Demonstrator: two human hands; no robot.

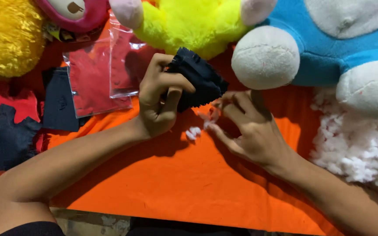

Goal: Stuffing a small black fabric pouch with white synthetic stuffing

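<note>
Gripping a dark felt piece (195, 83) in left hand (160, 98), right hand (246, 126) pinching white stuffing (208, 119), fingertips partly hidden.

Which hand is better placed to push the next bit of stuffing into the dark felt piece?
Right, probably. The right hand pinches white stuffing beside the dark felt piece, while the left hand is occupied gripping that piece.

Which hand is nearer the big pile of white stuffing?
Right. The right hand sits just left of the stuffing pile, not touching it; the left hand is farther left, gripping the dark felt piece.
</note>
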